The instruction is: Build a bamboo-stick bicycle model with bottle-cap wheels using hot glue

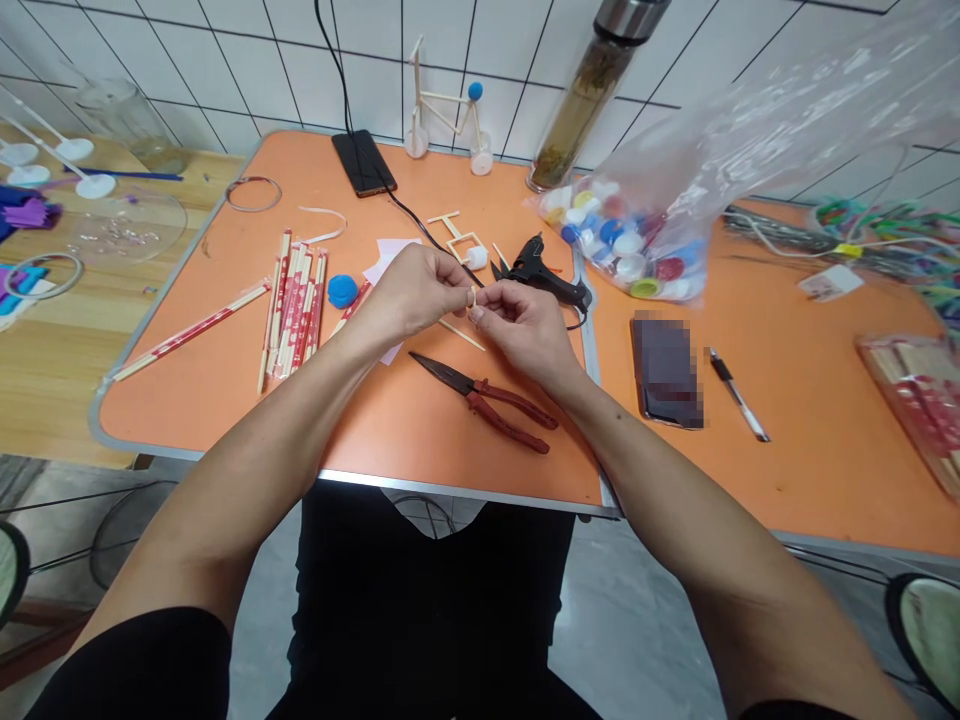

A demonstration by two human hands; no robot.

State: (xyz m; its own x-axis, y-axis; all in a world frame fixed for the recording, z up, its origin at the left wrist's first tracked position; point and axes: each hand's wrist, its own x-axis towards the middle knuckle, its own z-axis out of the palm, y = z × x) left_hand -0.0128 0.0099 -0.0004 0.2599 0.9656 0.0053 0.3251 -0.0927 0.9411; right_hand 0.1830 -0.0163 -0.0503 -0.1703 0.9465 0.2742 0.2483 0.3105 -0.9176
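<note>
Pinching a tiny piece, perhaps wood, the left hand and right hand have closed fingers.

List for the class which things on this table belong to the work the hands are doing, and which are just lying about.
In use: left hand, right hand, small pale piece pinched between them, stick frame.

Lying about: red-handled pliers, black glue gun, wrapped chopsticks, bag of bottle caps, phone, pen.

Single head-worn view, facing forward and down, close above left hand, right hand.
</note>
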